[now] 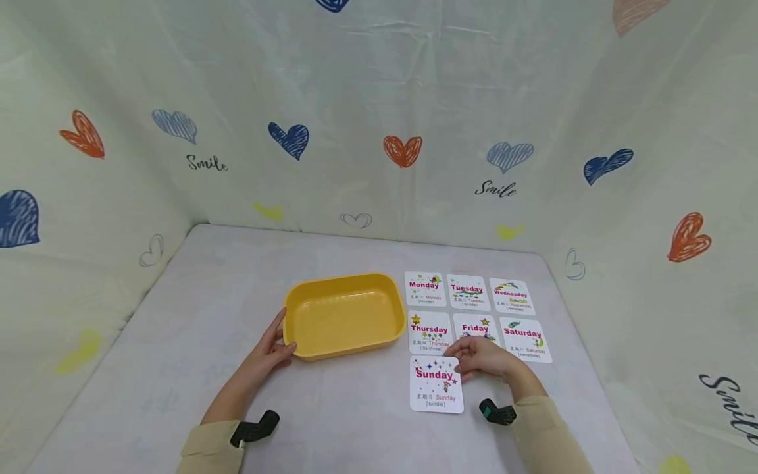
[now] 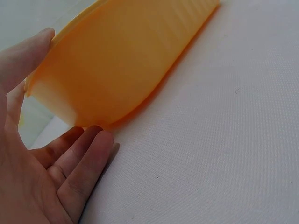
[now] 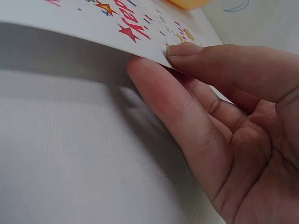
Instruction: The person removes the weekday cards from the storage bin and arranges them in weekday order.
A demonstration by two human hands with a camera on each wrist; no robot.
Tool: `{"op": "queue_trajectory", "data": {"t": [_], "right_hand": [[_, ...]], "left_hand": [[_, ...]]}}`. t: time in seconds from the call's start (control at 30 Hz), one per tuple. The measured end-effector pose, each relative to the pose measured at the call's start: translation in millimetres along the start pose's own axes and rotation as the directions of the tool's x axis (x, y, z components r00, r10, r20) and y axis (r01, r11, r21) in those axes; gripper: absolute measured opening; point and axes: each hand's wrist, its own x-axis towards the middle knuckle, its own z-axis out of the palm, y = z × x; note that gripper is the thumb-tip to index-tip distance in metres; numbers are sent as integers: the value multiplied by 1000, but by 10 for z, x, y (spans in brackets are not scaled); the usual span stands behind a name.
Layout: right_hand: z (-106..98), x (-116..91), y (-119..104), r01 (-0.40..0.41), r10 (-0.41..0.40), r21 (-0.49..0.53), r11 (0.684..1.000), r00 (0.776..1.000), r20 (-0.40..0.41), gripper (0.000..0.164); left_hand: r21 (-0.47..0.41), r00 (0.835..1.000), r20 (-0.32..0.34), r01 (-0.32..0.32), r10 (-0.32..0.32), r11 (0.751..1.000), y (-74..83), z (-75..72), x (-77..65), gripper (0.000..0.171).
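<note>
A yellow plastic tray (image 1: pixel 343 319) lies on the table with nothing in it. My left hand (image 1: pixel 269 352) holds its near left corner; in the left wrist view the thumb rests at the rim and the other fingertips are low by the tray's wall (image 2: pixel 112 70). With thumb and forefinger, my right hand (image 1: pixel 487 361) pinches the right edge of the white Sunday card (image 1: pixel 436 392). In the right wrist view that card (image 3: pixel 88 28) is raised off the tabletop, casting a shadow below. The right hand partly covers the Friday card (image 1: pixel 476 327).
Beyond the Sunday card lie two rows: Monday (image 1: pixel 425 289), Tuesday (image 1: pixel 468 293) and Wednesday (image 1: pixel 512 297) at the back, Thursday (image 1: pixel 429 332), Friday and Saturday (image 1: pixel 525 340) nearer. A pale cloth covers the table (image 1: pixel 331 408). Curtains (image 1: pixel 355 99) printed with hearts hang behind and at both sides.
</note>
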Motion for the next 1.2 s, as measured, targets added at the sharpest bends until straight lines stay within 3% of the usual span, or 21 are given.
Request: {"op": "queue_trajectory", "data": {"t": [0.43, 0.97, 1.2], "right_hand": [[59, -34, -165, -42, 33, -180, 983, 998, -51, 34], [125, -119, -325, -81, 58, -279, 957, 994, -90, 36], [154, -158, -381, -101, 64, -321, 942, 990, -124, 38]], "left_hand": [[6, 1000, 9, -14, 13, 1000, 1, 0, 27, 86], [-10, 1000, 23, -15, 15, 1000, 7, 16, 30, 86], [47, 999, 44, -34, 32, 998, 10, -22, 35, 87]]}}
